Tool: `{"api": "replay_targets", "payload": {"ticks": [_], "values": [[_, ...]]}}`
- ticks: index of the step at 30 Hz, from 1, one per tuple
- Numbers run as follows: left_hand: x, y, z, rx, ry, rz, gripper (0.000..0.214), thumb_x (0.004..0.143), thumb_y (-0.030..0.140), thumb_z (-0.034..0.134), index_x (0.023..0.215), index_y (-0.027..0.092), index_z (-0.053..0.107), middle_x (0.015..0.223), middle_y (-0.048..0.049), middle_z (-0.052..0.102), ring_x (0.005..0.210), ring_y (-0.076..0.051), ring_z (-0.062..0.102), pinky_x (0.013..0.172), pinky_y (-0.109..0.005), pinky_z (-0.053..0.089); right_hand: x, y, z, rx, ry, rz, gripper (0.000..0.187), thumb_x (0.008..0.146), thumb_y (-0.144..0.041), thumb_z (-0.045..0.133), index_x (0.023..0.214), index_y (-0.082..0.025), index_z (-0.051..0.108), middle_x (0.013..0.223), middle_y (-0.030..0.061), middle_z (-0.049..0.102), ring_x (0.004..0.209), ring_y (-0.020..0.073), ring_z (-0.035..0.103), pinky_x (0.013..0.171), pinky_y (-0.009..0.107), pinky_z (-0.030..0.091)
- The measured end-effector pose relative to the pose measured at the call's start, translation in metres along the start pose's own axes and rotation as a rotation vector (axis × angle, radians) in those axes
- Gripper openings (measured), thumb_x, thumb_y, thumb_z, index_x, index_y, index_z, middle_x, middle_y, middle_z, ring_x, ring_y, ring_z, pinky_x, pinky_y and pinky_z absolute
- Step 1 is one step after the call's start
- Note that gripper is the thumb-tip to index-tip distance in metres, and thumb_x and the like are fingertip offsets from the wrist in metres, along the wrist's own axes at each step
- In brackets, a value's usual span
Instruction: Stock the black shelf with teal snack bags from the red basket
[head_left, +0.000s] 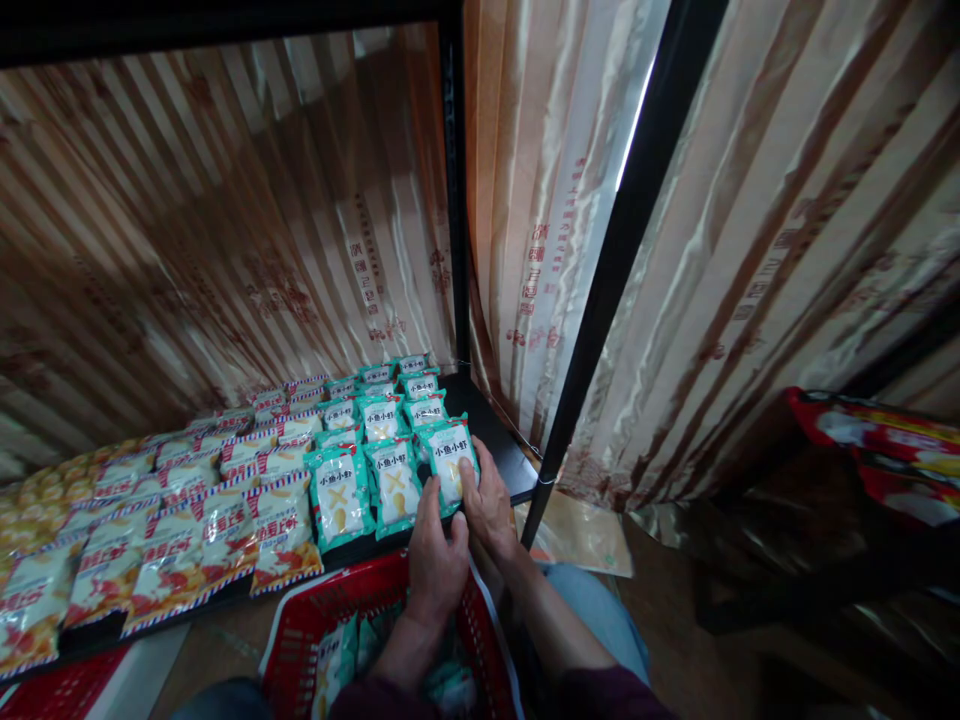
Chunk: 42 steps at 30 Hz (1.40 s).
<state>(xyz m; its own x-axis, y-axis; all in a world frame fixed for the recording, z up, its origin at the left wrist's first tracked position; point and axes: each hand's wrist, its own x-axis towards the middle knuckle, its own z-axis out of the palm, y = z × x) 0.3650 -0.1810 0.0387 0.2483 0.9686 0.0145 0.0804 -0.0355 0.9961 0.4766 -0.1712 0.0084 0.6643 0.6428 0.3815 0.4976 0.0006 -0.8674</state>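
A teal-and-white snack bag point(451, 460) stands at the front right end of the shelf's teal rows, tilted back a little. My right hand point(489, 495) grips its right side, thumb on the front face. My left hand point(436, 552) is at its lower left edge, fingers up against the bag; the fingertips are partly hidden. Just left of it stand more teal snack bags point(394, 485) in rows going back. Below my forearms sits a red basket point(289, 625) with several of the same teal bags point(336, 665) inside, partly covered by my left arm.
White-and-orange snack bags point(285, 525) fill the shelf's left part, with yellowish packs point(56, 480) farther left. A black shelf post point(600, 300) rises close to my right hand. Patterned curtains point(225, 220) hang behind. Red packs point(892, 440) lie at the far right.
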Motion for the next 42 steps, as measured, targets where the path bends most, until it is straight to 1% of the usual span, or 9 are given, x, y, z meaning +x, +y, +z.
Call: {"api": "replay_targets", "payload": {"ticks": [5,11,20,24,29,32,35,39,42], "values": [[0.007,-0.01,0.0,0.089,-0.038,0.1,0.052,0.071,0.013,0.063,0.123,0.018,0.057,0.141,-0.0092,0.047,0.136,-0.027,0.035,0.117,-0.037,0.018,0.009,0.007,0.008,-0.031,0.008,-0.023,0.054,0.092,-0.046,0.034,0.135,-0.016,0.043,0.133,0.0142,0.053,0.121,0.0237,0.052,0.101,0.04,0.042],[0.009,-0.024,0.0,0.461,-0.06,0.282,0.049,0.083,0.018,0.046,0.131,0.01,0.048,0.145,-0.0163,0.041,0.136,-0.025,0.035,0.113,-0.045,0.03,0.012,0.01,0.014,-0.084,0.02,-0.074,0.052,0.092,-0.044,0.036,0.134,-0.015,0.045,0.127,0.0142,0.058,0.114,0.0235,0.057,0.096,0.04,0.047],[0.009,-0.031,-0.003,0.697,-0.015,0.495,0.046,0.085,0.013,0.043,0.131,0.014,0.048,0.142,-0.0169,0.043,0.134,-0.025,0.039,0.108,-0.046,0.038,0.013,0.008,0.021,-0.21,-0.004,-0.095,0.052,0.094,-0.043,0.032,0.136,-0.014,0.043,0.126,0.0155,0.058,0.111,0.0259,0.057,0.094,0.043,0.047],[0.007,-0.029,-0.008,0.772,0.007,0.644,0.046,0.085,0.008,0.041,0.129,0.016,0.049,0.143,-0.0142,0.042,0.136,-0.024,0.035,0.108,-0.046,0.039,0.012,0.01,0.021,-0.258,0.008,-0.082,0.052,0.095,-0.044,0.03,0.137,-0.015,0.041,0.127,0.0156,0.057,0.111,0.0261,0.056,0.093,0.044,0.047],[0.005,-0.026,-0.02,0.9,0.127,0.811,0.041,0.083,0.003,0.043,0.121,0.016,0.055,0.139,-0.0127,0.047,0.14,-0.027,0.026,0.109,-0.05,0.035,0.01,0.007,0.02,-0.297,0.006,-0.11,0.053,0.096,-0.044,0.028,0.136,-0.014,0.043,0.12,0.0153,0.06,0.107,0.026,0.057,0.093,0.043,0.046],[0.007,-0.028,-0.025,0.995,0.194,0.802,0.041,0.083,0.006,0.048,0.123,0.016,0.054,0.14,-0.0141,0.046,0.141,-0.032,0.022,0.107,-0.054,0.033,0.009,0.003,0.019,-0.312,-0.013,-0.118,0.054,0.096,-0.044,0.027,0.138,-0.014,0.041,0.123,0.0158,0.059,0.11,0.0262,0.056,0.095,0.043,0.045],[0.011,-0.031,-0.029,1.045,0.199,0.739,0.044,0.084,0.012,0.051,0.128,0.017,0.051,0.143,-0.0147,0.042,0.142,-0.034,0.017,0.107,-0.057,0.032,0.009,0.0,0.018,-0.315,-0.043,-0.115,0.056,0.096,-0.045,0.029,0.141,-0.013,0.036,0.129,0.0161,0.056,0.114,0.026,0.055,0.097,0.042,0.044],[0.016,-0.036,-0.031,1.059,0.221,0.709,0.049,0.083,0.016,0.054,0.132,0.015,0.047,0.145,-0.0165,0.039,0.143,-0.037,0.008,0.107,-0.06,0.029,0.01,0.0,0.017,-0.323,-0.086,-0.117,0.062,0.094,-0.048,0.032,0.144,-0.01,0.03,0.134,0.0186,0.052,0.117,0.0275,0.054,0.098,0.042,0.044],[0.018,-0.037,-0.033,1.033,0.237,0.72,0.05,0.081,0.015,0.055,0.131,0.015,0.047,0.147,-0.0176,0.035,0.143,-0.037,0.008,0.107,-0.059,0.03,0.01,0.001,0.018,-0.32,-0.107,-0.103,0.065,0.094,-0.048,0.032,0.145,-0.01,0.026,0.134,0.0191,0.052,0.117,0.0282,0.054,0.097,0.043,0.044]]}}
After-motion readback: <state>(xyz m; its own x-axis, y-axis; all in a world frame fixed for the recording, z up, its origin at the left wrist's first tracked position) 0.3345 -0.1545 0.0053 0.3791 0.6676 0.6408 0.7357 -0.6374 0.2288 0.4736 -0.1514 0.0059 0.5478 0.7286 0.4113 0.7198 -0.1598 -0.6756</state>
